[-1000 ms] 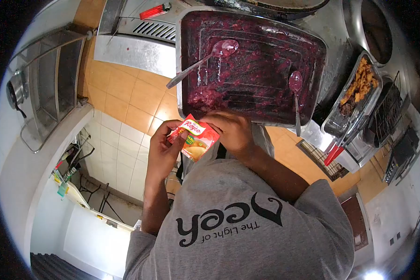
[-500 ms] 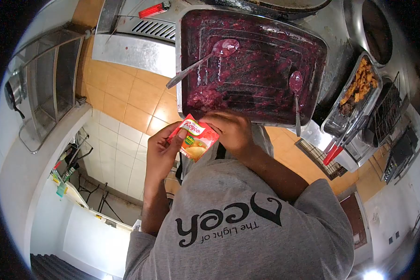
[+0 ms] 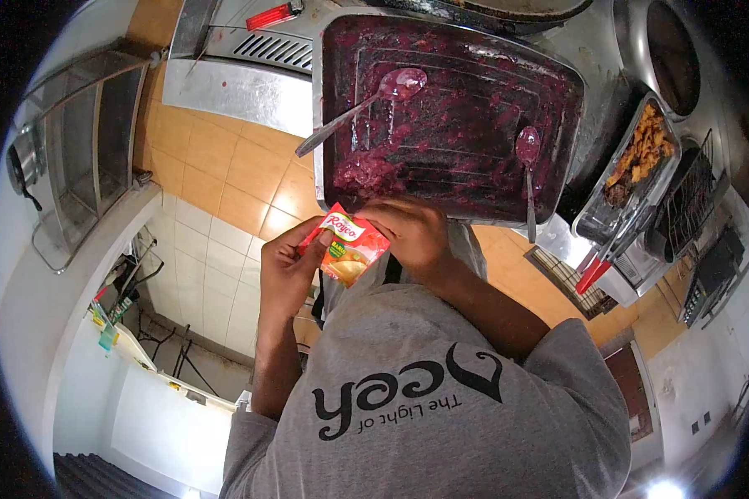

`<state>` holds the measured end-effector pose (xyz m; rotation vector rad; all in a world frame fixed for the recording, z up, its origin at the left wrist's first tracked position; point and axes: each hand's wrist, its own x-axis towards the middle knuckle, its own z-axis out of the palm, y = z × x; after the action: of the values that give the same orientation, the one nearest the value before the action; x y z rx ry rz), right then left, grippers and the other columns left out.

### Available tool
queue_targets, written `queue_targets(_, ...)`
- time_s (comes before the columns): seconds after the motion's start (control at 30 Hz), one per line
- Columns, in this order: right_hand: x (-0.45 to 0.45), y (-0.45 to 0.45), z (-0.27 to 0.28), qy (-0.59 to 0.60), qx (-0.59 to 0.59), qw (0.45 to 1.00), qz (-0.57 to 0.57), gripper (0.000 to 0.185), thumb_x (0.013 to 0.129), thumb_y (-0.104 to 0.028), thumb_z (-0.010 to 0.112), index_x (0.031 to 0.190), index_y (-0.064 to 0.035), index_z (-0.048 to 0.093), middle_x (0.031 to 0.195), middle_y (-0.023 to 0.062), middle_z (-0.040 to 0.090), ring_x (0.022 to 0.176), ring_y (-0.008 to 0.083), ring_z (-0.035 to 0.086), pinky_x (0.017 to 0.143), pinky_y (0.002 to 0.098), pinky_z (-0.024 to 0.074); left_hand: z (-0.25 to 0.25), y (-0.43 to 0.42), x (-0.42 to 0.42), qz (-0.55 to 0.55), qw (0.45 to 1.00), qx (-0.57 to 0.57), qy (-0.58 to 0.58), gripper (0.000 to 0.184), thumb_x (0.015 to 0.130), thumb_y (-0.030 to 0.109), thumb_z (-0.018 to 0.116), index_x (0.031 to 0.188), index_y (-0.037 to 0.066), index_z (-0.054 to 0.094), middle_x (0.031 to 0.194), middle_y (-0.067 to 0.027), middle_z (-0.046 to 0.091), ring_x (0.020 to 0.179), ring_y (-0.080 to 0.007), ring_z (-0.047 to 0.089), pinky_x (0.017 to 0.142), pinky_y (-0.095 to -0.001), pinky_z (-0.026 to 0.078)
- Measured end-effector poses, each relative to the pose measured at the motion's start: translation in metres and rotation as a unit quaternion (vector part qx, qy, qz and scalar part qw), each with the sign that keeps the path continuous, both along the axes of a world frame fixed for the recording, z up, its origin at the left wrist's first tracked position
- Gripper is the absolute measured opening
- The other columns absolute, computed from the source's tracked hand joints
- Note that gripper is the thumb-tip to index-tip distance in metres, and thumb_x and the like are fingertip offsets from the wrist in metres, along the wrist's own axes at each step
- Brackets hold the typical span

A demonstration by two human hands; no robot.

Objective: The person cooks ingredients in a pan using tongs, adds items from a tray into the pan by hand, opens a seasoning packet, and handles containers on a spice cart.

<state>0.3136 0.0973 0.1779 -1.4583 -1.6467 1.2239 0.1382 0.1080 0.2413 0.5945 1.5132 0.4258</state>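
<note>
Here, left fingers (image 3: 303, 229) and right fingers (image 3: 401, 218) pinch one sachet (image 3: 354, 249) beside one tray (image 3: 317, 108) bearing two spoons (image 3: 403, 84).

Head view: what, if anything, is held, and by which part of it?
A red packet: the left hand grips its left edge, the right hand its upper right edge, as seen.

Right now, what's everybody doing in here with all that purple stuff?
Someone in a grey shirt is pinching a red Royco packet with both hands, the left hand at its left side and the right hand at its top right. I can't tell whether it's open. In front is a big tray smeared with purple-red mush. Two spoons rest in it, their handles poking past the rim, and neither is being held.
</note>
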Motion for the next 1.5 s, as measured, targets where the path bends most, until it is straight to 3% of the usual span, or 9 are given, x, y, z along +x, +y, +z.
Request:
queue_targets(0.83, 0.004, 0.005, 0.002, 0.014, 0.013, 1.0, 0.017, 0.019, 0.067, -0.006, 0.067, 0.086, -0.0046, 0.066, 0.083, 0.0088, 0.065, 0.072, 0.0226, 0.064, 0.063, 0.0313, 0.0504, 0.002, 0.007, 0.007, 0.015, 1.0, -0.018, 0.02, 0.023, 0.084, 0.009, 0.06, 0.102, -0.005, 0.061, 0.087, -0.0045, 0.064, 0.076, -0.007, 0.057, 0.069, -0.0205, 0.046)
queue_targets(0.9, 0.004, 0.005, 0.003, 0.035, 0.041, 0.998, 0.011, 0.021, 0.065, -0.005, 0.067, 0.085, -0.0061, 0.067, 0.083, 0.0077, 0.065, 0.072, 0.0219, 0.064, 0.062, 0.0316, 0.0496, -0.001, 0.002, 0.002, 0.035, 0.999, 0.005, 0.007, 0.025, 0.084, 0.008, 0.06, 0.105, -0.005, 0.059, 0.091, -0.0062, 0.063, 0.081, -0.0086, 0.057, 0.073, -0.0217, 0.046)
queue_targets(1.0, 0.007, 0.009, 0.01, 0.001, 0.133, 0.99, 0.049, 0.022, 0.07, -0.019, 0.059, 0.089, -0.011, 0.065, 0.088, 0.003, 0.063, 0.073, 0.0186, 0.061, 0.06, 0.0326, 0.0458, -0.004, -0.007, -0.002, 0.067, 0.996, 0.046, -0.022, 0.027, 0.083, 0.006, 0.06, 0.108, -0.004, 0.056, 0.098, -0.0089, 0.062, 0.09, -0.0115, 0.057, 0.079, -0.0237, 0.045)
queue_targets(1.07, 0.011, 0.014, 0.024, -0.016, 0.171, 0.979, 0.107, 0.023, 0.069, -0.021, 0.059, 0.09, -0.0124, 0.065, 0.091, 0.0006, 0.063, 0.073, 0.0154, 0.059, 0.06, 0.0311, 0.0426, -0.007, -0.019, -0.007, 0.094, 0.993, 0.053, -0.055, 0.03, 0.083, 0.005, 0.06, 0.111, -0.002, 0.052, 0.101, -0.0097, 0.061, 0.096, -0.014, 0.056, 0.084, -0.0254, 0.044)
queue_targets(1.27, -0.005, 0.02, 0.045, -0.042, 0.283, 0.925, 0.252, 0.015, 0.07, -0.022, 0.058, 0.084, -0.0164, 0.06, 0.087, -0.0056, 0.059, 0.064, 0.0106, 0.052, 0.06, 0.0292, 0.0375, -0.023, -0.071, -0.017, 0.192, 0.961, 0.091, -0.176, 0.029, 0.082, 0.003, 0.061, 0.109, 0.0, 0.053, 0.097, -0.0059, 0.06, 0.092, -0.0119, 0.056, 0.078, -0.0242, 0.045)
queue_targets(1.37, -0.025, 0.018, 0.052, 0.033, 0.278, 0.907, 0.315, 0.014, 0.072, -0.019, 0.059, 0.085, -0.017, 0.06, 0.088, -0.0051, 0.06, 0.066, 0.0109, 0.055, 0.061, 0.0292, 0.04, -0.02, -0.114, -0.016, 0.307, 0.925, 0.109, -0.195, 0.027, 0.082, 0.003, 0.061, 0.107, 0.001, 0.053, 0.096, -0.0049, 0.06, 0.086, -0.011, 0.057, 0.075, -0.0226, 0.046)
queue_targets(1.4, -0.034, 0.015, 0.057, 0.081, 0.257, 0.902, 0.338, 0.018, 0.076, -0.016, 0.058, 0.094, -0.0137, 0.061, 0.093, 0.0, 0.062, 0.072, 0.0148, 0.06, 0.064, 0.0304, 0.0453, -0.021, -0.13, -0.018, 0.343, 0.913, 0.115, -0.19, 0.026, 0.082, 0.003, 0.061, 0.106, 0.001, 0.053, 0.096, -0.0048, 0.06, 0.085, -0.0106, 0.058, 0.073, -0.0221, 0.047)
queue_targets(1.5, -0.065, -0.018, 0.054, 0.105, 0.114, 0.942, 0.298, 0.024, 0.083, -0.016, 0.056, 0.106, -0.0085, 0.058, 0.096, 0.0064, 0.063, 0.078, 0.0172, 0.061, 0.068, 0.0305, 0.0483, -0.032, -0.191, -0.031, 0.41, 0.882, 0.154, -0.175, 0.022, 0.084, 0.007, 0.059, 0.105, 0.007, 0.052, 0.097, -0.0021, 0.059, 0.087, -0.0108, 0.059, 0.075, -0.0258, 0.052)
